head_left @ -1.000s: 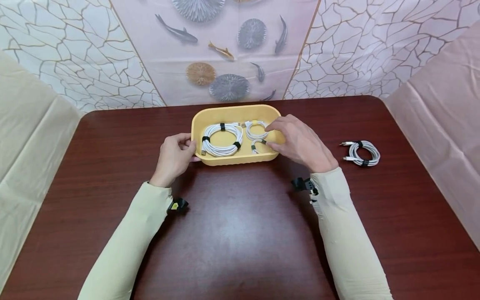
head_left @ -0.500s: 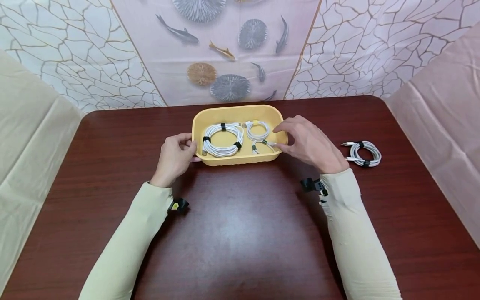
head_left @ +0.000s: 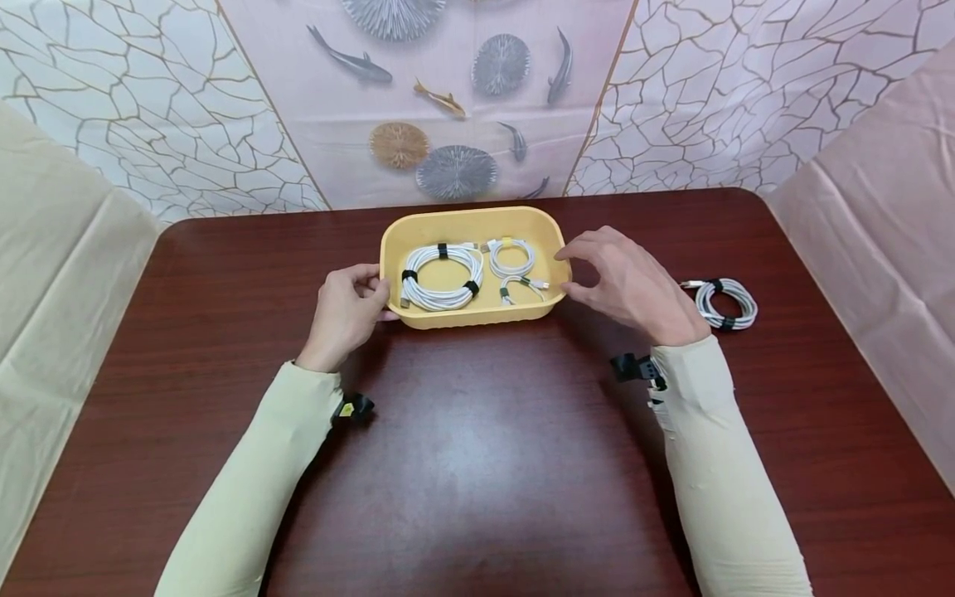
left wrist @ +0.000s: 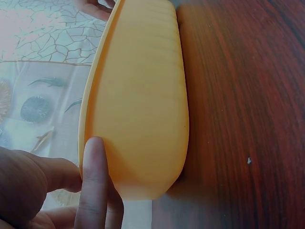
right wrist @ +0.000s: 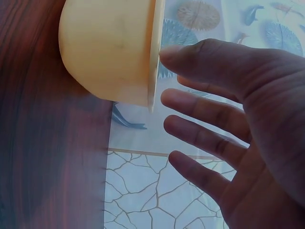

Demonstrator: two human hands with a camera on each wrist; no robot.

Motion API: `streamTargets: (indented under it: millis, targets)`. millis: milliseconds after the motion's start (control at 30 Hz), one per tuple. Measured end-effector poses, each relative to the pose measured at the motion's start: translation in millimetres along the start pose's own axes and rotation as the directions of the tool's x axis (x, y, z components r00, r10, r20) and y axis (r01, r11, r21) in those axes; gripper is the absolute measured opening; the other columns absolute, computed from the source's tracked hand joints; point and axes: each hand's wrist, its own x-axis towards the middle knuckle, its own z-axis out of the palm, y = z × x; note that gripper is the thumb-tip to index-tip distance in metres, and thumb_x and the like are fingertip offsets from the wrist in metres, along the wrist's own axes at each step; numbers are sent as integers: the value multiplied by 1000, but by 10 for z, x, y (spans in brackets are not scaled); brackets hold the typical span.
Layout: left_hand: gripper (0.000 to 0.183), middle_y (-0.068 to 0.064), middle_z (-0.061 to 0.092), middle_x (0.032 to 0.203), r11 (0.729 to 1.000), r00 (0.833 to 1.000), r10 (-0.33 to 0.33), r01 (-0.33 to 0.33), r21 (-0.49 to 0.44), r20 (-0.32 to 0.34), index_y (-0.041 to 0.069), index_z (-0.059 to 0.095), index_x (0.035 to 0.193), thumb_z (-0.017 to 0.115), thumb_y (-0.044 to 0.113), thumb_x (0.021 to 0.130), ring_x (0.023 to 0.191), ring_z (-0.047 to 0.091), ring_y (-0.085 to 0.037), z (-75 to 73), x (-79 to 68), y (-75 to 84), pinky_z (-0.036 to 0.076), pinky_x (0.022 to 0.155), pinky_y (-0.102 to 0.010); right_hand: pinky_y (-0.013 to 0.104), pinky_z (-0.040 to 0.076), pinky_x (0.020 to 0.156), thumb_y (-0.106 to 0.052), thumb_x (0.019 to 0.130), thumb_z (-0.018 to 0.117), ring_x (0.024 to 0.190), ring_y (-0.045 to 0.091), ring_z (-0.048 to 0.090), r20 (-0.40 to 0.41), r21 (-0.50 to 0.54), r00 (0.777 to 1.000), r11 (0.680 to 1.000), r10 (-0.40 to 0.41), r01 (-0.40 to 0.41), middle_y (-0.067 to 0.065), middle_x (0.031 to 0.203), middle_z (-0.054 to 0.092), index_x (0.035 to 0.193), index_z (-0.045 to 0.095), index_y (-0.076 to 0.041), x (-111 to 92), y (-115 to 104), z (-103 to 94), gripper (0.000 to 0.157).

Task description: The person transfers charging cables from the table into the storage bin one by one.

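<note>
A yellow bin (head_left: 477, 315) sits at the back middle of the table. My left hand (head_left: 346, 315) pinches its left end, with the thumb at the rim and a finger (left wrist: 94, 167) against the outer wall. Inside lie a large coiled white cable (head_left: 418, 300) with black ties, a small coiled cable (head_left: 511, 273) with a yellow tie, and a short white cable (head_left: 539, 284) with dark green ties. My right hand (head_left: 630, 282) is at the bin's right end, holding nothing. Its fingers (right wrist: 205, 129) are spread and loosely bent, the thumb tip right at the rim.
Another coiled white cable (head_left: 727, 304) with black ties lies on the dark red-brown table (head_left: 462, 464), to the right of my right hand. A patterned cloth (head_left: 462, 99) hangs behind the table's back edge, and pale cloth drapes both sides.
My right hand has let go of the short white cable, which now rests in the bin, and has moved right to the rim. My left hand has stayed in place.
</note>
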Motion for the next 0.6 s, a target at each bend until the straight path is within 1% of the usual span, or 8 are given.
streamTargets:
  millis: [67,300,600]
  targets:
    - [37,-16,59,102,1000,1000,2,-2,-5,-1,-8,59,134,53,9,102,65,65,-4,3,2,-2,69,73,-39,44,54,103,-13,87,79,115,28,60,13,4,1000,1000,17,-17,11,116,72,118,72,-4,-16,8,-15,33]
    - [35,-16,59,100,999,1000,22,-22,-44,1,-10,60,131,52,7,102,66,64,-4,28,9,-8,69,73,-41,45,52,106,-13,86,80,117,28,60,44,-4,998,999,39,-39,10,117,72,118,73,-6,-69,50,-65,33]
    - [35,-15,58,100,999,1000,18,-18,-35,-3,-9,60,132,52,7,102,66,65,-5,17,6,-8,69,72,-40,47,53,106,-12,86,79,119,31,60,93,-26,992,996,82,-80,11,120,72,121,72,-7,-146,106,-112,36]
